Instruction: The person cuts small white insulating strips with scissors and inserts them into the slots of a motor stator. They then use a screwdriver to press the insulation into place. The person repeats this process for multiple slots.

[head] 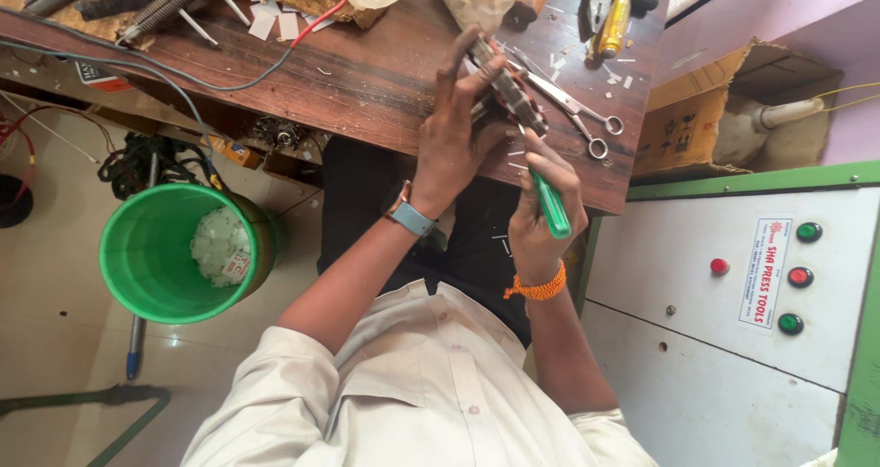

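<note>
My left hand (454, 146), a blue-strapped watch on its wrist, is shut on a small dark metal part (507, 89) held up over the edge of the wooden workbench (348, 82). My right hand (539, 224), with an orange thread around the wrist, grips a green-handled screwdriver (553, 206). The tool's thin shaft points up at the metal part and reaches its lower end. Fingers hide much of the part.
Scissors (587, 119) lie on the bench just right of the part, with yellow-handled pliers (616, 13) farther back. A green bucket (137, 274) of white scraps stands on the floor at left. An open cardboard box (687, 119) and a white cabinet with coloured buttons (715, 339) are at right.
</note>
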A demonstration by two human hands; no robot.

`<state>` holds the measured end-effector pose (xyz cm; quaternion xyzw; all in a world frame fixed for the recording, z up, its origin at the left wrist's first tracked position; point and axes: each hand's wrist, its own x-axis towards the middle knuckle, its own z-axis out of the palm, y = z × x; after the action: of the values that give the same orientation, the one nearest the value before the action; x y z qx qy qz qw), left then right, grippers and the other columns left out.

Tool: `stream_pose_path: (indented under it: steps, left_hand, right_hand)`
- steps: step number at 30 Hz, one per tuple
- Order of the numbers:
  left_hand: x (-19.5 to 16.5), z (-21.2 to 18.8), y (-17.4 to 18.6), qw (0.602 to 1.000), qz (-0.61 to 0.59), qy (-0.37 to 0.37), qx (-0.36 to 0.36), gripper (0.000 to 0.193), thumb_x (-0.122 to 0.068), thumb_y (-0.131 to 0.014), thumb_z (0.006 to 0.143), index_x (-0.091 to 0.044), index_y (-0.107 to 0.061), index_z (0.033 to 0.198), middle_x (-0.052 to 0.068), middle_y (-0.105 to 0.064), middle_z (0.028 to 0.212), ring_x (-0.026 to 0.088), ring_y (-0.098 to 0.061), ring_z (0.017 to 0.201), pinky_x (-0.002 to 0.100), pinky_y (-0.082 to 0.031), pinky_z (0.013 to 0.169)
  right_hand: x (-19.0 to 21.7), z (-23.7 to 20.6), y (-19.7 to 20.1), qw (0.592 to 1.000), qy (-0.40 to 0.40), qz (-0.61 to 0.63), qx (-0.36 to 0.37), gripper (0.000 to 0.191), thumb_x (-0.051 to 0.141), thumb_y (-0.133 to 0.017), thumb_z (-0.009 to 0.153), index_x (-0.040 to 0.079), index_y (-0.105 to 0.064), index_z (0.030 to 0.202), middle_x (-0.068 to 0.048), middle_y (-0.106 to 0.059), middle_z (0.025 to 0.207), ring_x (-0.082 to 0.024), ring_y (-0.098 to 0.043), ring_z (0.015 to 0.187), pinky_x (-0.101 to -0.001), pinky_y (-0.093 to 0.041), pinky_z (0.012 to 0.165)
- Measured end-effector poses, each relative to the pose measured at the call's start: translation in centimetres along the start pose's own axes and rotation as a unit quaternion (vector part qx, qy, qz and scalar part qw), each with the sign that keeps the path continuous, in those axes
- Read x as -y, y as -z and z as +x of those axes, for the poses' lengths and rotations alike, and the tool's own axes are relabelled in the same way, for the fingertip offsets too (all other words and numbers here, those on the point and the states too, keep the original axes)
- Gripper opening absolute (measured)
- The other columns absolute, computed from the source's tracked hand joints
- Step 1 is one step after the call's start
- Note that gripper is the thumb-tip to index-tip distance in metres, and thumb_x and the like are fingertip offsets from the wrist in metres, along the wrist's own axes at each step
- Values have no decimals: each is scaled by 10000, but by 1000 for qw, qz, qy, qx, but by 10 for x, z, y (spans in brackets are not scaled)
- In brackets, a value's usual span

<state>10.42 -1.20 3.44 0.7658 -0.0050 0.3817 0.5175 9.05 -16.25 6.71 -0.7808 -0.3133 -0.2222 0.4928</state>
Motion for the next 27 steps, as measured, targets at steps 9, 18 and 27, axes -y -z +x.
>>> stream_pose_path:
  steps: [9, 18, 27]
  left_hand:
    - [-8, 3, 8, 996, -73, -29, 36, 872, -212, -861, 945, -160, -289, 1600, 48, -148, 1714, 265, -575, 1393, 377, -584, 1153]
    - [-6, 3, 9, 996, -72, 7, 59, 984, -146, -933, 871, -189, -281, 1607, 60, -203, 1660, 184, -681, 1273, 346, -539, 1131]
    - [2, 4, 9, 995, -88, -9, 55, 990, -121, -928, 881, -210, -280, 1625, 45, -209, 1654, 230, -608, 1375, 351, -569, 1107]
  right_hand:
    - [-8, 2, 21, 893, -177, 403, -91, 264, 180, -707, 1054, 28, -536, 1186, -242, -678, 1256, -322, -698, 1220, -418, -631, 1011]
    - [-28, -13, 17, 901, -158, 397, -76, 269, 174, -718, 1044, -2, -566, 1179, -268, -670, 1293, -311, -692, 1238, -406, -630, 1033]
    - [-30, -17, 3, 891, -162, 415, -93, 253, 168, -694, 1053, 5, -555, 1187, -265, -655, 1325, -303, -682, 1247, -414, -624, 1047]
